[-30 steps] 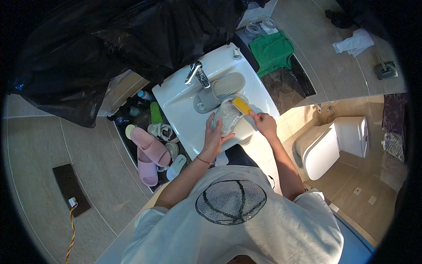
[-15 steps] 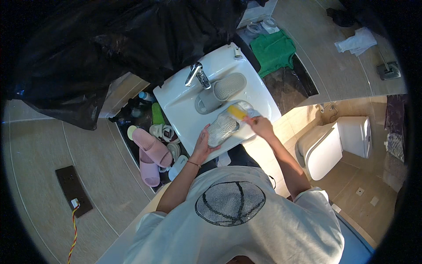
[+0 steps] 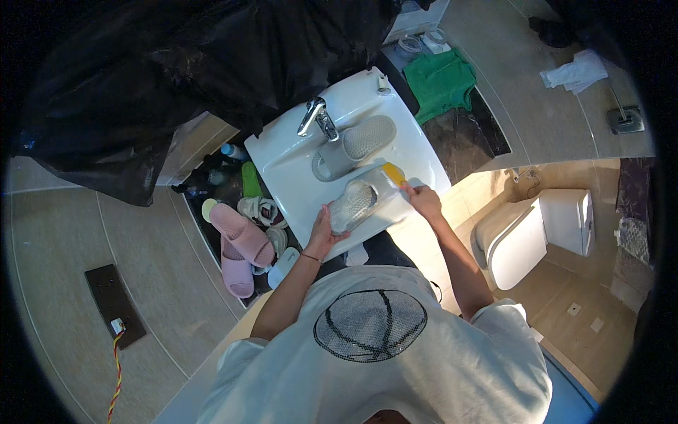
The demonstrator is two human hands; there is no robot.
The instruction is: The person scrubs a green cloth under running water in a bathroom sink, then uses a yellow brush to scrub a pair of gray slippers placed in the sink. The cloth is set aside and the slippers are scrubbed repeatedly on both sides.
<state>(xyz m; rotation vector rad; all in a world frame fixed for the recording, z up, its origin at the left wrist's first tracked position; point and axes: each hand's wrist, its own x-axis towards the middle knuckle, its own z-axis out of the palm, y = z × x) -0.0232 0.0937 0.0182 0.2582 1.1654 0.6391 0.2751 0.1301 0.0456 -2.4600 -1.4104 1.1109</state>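
We judge the brushing as under way, not finished: the left hand (image 3: 323, 234) has its fingers curled round the heel of a grey slipper (image 3: 352, 207) over the washbasin's (image 3: 282, 166) near side, and the right hand's (image 3: 424, 203) fingers close on a yellow brush (image 3: 392, 173) at its toe end. The second slipper (image 3: 369, 139) lies in the basin, unheld; whether it is done, we cannot tell. Bristles and soles stay hidden.

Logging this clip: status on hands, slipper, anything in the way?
Left hand gripping grey slipper at heel. Right hand holding yellow tool at slipper's strap. Second slipper in sink alongside, not between the hands.
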